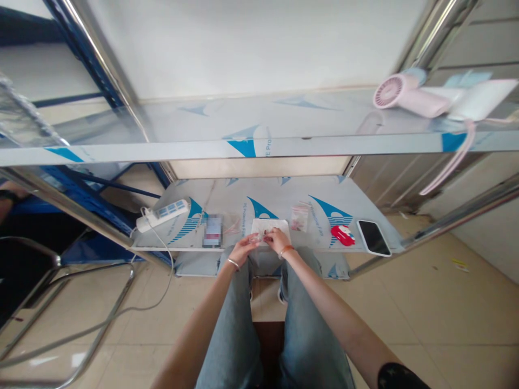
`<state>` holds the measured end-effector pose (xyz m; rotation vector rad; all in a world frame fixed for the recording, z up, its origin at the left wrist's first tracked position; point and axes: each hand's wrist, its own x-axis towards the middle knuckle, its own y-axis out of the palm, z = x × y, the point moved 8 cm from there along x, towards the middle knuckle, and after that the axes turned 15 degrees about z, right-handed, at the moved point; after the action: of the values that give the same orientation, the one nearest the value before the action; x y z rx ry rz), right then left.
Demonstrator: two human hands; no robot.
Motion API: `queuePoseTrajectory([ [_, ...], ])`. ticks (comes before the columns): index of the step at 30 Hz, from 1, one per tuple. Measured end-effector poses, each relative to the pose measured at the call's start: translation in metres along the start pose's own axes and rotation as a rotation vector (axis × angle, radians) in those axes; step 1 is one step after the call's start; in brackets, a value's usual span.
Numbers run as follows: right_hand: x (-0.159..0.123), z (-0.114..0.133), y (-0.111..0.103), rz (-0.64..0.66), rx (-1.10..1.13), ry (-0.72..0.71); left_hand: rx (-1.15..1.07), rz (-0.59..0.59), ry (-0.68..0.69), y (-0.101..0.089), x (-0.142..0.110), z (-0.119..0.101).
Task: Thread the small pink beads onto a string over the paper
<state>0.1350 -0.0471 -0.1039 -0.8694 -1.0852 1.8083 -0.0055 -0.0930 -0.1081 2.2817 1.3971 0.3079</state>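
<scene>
My left hand (pixel 243 249) and my right hand (pixel 278 240) meet over a white pad or sheet (pixel 275 223) near the shelf's front edge. The fingers of both are pinched together around something small, partly clear, that I cannot make out. To the right of the pad lies a clear plastic bag (pixel 300 218) with small reddish pieces in it. Another clear bag (pixel 232 223) rests to the left, beside a phone (pixel 213 231) with a blurred-out screen.
A red item with blue and white parts (pixel 343 235) and a dark-screened phone (pixel 373 238) lie right. At left, a power strip (pixel 164 213) trails its cable. Above runs an upper shelf (pixel 194 149) holding a pink fan (pixel 417 97). Another person's arm (pixel 14 190) shows far left.
</scene>
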Motion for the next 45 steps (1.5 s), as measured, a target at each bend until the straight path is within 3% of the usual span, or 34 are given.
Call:
queuePoseTrajectory([
  [7,0.007,-0.010,0.015,-0.026,0.062,-0.072,-0.301,0.049,-0.067,-0.026,0.015,0.008],
  [14,0.010,-0.010,0.017,-0.100,0.161,-0.089,-0.203,0.099,-0.060,-0.019,0.018,0.007],
  [21,0.004,-0.052,0.002,-0.351,0.908,0.051,-0.075,0.067,-0.061,-0.010,0.020,0.000],
  [24,0.003,-0.055,0.003,-0.308,1.181,0.055,-0.042,0.112,-0.081,-0.004,0.021,-0.001],
  [28,-0.001,-0.050,-0.001,-0.262,1.317,0.031,0.020,0.159,-0.118,0.005,0.026,0.000],
  [33,-0.005,-0.037,-0.003,-0.168,1.234,-0.061,0.043,0.184,-0.150,0.013,0.035,0.005],
  [38,-0.008,-0.025,-0.008,-0.179,1.003,-0.203,0.050,0.191,-0.144,0.014,0.039,0.008],
  [42,-0.007,-0.053,-0.009,-0.293,0.927,-0.042,0.012,0.149,-0.149,0.007,0.038,0.009],
  [45,-0.006,-0.075,-0.011,-0.321,0.731,0.114,-0.057,0.114,-0.123,0.000,0.036,0.008],
])
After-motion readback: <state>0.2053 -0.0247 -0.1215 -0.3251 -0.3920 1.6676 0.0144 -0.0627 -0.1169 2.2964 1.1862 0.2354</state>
